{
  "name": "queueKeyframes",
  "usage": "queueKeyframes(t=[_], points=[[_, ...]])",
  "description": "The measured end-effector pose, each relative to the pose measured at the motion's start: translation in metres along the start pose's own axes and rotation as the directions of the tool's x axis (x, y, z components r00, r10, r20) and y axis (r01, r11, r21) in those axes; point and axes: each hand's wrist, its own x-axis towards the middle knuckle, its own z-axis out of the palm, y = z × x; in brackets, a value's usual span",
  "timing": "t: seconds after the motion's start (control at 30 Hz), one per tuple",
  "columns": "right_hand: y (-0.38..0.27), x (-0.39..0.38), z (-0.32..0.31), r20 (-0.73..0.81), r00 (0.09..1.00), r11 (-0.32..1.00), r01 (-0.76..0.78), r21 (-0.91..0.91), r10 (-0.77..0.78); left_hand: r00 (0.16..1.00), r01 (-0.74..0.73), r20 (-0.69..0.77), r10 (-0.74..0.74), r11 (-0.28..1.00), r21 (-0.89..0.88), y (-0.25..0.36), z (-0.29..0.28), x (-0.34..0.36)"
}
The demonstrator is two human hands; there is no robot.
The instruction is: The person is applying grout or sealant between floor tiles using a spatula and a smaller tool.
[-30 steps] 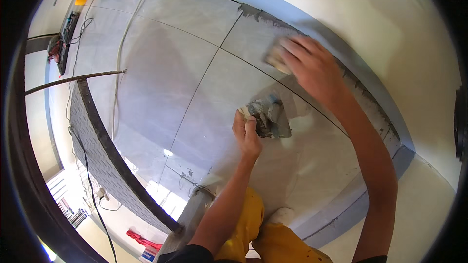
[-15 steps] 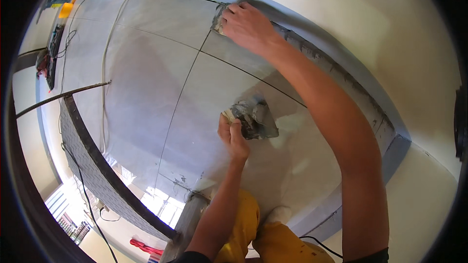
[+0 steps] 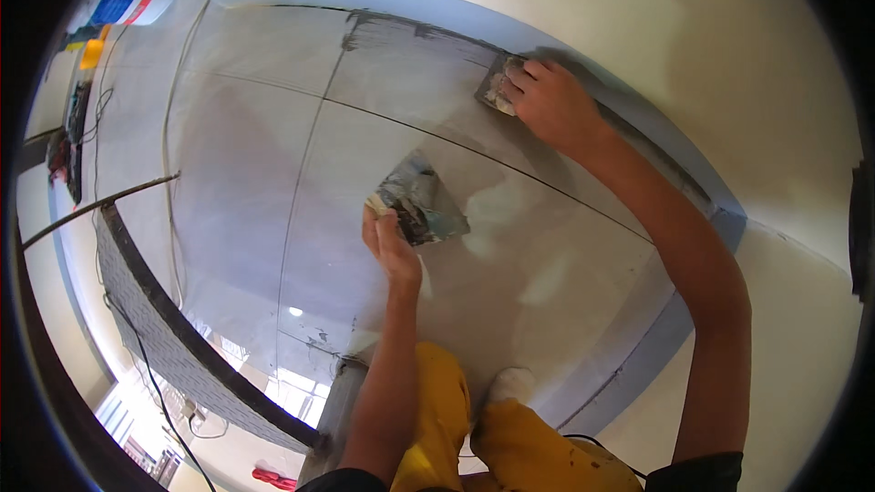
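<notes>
My left hand [image 3: 387, 241] is closed around the handle of a wide scraper [image 3: 424, 191], its blade smeared with grey, dark paste, above the floor tiles [image 3: 264, 146]. Up and to the right, my right hand [image 3: 551, 96] grips a small dirty rectangular tool [image 3: 492, 87] against the tiles at the foot of the wall, beside a light grey-blue skirting strip [image 3: 428, 3]. Dark smears [image 3: 374, 27] of paste run along that edge. Dark lines run between the tiles.
A metal stair step [image 3: 182, 310] with thin bars stands at the left. Cables [image 3: 166, 228] lie beyond it near a white bucket [image 3: 137, 0], a yellow object [image 3: 91, 53] and dark tools [image 3: 75, 137]. Cream walls [image 3: 684, 27] bound the right side. A red object [image 3: 273, 478] is at bottom left.
My right hand swept up-left along the wall edge, then moved back to the right, with more grey paste along that strip. The view has shifted. My left hand still grips the scraper.
</notes>
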Motion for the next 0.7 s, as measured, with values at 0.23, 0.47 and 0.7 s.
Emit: queueKeyframes(t=[0.23, 0.47, 0.7], points=[[0.028, -0.099, -0.001, 0.144, 0.987, 0.996, -0.079, 0.046, 0.071, 0.960, 0.156, 0.245, -0.134, 0.985, -0.074, 0.001, -0.004, 0.007], [0.043, -0.195, 0.001, 0.173, 0.973, 0.985, -0.166, 0.046, 0.156, 0.893, 0.295, 0.381, -0.241, 0.951, -0.090, 0.019, 0.009, -0.003], [0.059, -0.284, -0.014, 0.371, 0.816, 0.889, -0.455, -0.061, 0.443, 0.820, 0.397, 0.465, -0.333, 0.917, -0.044, 0.024, 0.024, -0.021]])
